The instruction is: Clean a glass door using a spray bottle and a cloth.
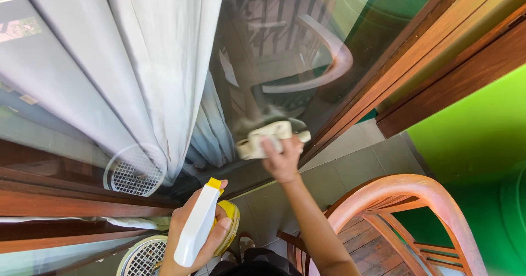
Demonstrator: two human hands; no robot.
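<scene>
The fingers (274, 144) of the right hand (282, 158) are bent over a pale cloth (263, 139) and press it flat against the glass door (263, 62). The cloth sits under the fingertips and sticks out past them to the left and up. It looks a bit blurry. The arm reaches up to the glass from the bottom of the view.

The left hand (194, 235) is lower down, near the bottom edge. Its fingers (219, 237) are wrapped tight around a white spray bottle (197, 226). The bottle has a yellow tip that points up toward the glass. A yellow round thing (233, 224) sits just behind this hand. The two hands are well apart, with the bottle down and left of the cloth.

Behind the glass hangs a grey curtain (126, 62). The glass shows the faint shape of a chair like a mirror would. A dark wooden frame (394, 73) runs along the right side of the door. Below it is a grey tile floor (350, 166). A wooden chair (405, 210) with a curved back stands to the right of the arm. A bright green wall (476, 133) is on the far right. A white round mesh thing (143, 257) lies near the bottom left, and its twin shows in the glass above it.
</scene>
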